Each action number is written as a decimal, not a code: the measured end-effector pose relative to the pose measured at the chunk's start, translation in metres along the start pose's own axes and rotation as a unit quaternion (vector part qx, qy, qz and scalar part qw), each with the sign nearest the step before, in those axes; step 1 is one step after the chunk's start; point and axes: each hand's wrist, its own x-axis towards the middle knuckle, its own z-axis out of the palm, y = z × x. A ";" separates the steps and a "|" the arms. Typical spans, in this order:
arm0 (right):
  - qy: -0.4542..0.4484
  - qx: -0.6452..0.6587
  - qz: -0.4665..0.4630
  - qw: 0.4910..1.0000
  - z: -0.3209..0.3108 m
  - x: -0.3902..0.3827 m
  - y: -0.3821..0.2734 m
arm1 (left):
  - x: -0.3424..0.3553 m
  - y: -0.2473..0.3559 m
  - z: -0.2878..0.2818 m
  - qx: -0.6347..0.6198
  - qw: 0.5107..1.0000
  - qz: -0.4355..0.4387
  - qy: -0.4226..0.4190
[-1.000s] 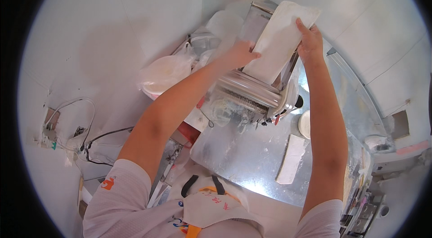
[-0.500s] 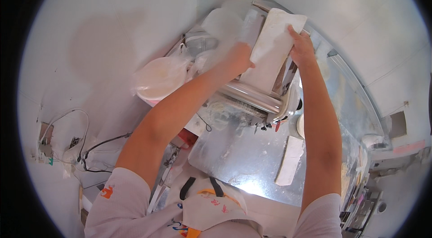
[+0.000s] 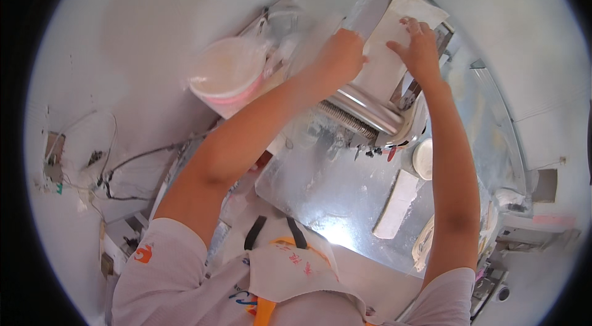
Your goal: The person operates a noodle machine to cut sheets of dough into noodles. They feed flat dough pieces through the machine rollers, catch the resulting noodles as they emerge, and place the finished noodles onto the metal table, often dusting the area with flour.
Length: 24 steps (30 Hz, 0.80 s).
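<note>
A wide pale dough sheet [image 3: 387,42] lies along the sloped feed of a dough roller machine [image 3: 373,110], its lower end at the shiny metal roller. My right hand [image 3: 422,55] is over the sheet's right side, fingers stretched and thumb apart. At the sheet's left edge is my left hand [image 3: 341,58], its fingers curled in; whatever they might hold is hidden. A ridged cutter roller [image 3: 348,119] sits below the smooth one. A narrower pale strip, apparently dough [image 3: 396,206], lies flat on the metal table [image 3: 314,187].
A pink-and-white bucket [image 3: 228,73] covered with clear plastic stands left of the machine. A round white container [image 3: 423,158] is beside my right forearm. Dark cables [image 3: 157,152] run along the left wall. Red and black knobs [image 3: 390,153] jut from the machine's front.
My right hand has loosened from the dough sheet's edge, its fingers now spread over the sheet. The left hand has moved slightly right. The whole view has shifted, showing the bucket's side.
</note>
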 end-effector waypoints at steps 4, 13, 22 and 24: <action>-0.056 -0.007 0.017 0.998 -0.013 -0.005 0.041 | -0.112 0.033 -0.035 -0.413 0.869 -0.264 -0.064; -0.229 0.016 0.030 0.973 -0.003 0.036 0.018 | -0.195 0.036 0.106 -0.805 0.465 -0.336 0.152; -0.267 -0.006 0.059 0.962 -0.001 0.036 0.027 | -0.166 0.073 0.103 -0.829 0.359 -0.376 0.205; -0.270 -0.008 0.066 0.961 0.000 0.034 0.019 | -0.161 0.073 0.097 -0.827 0.372 -0.374 0.193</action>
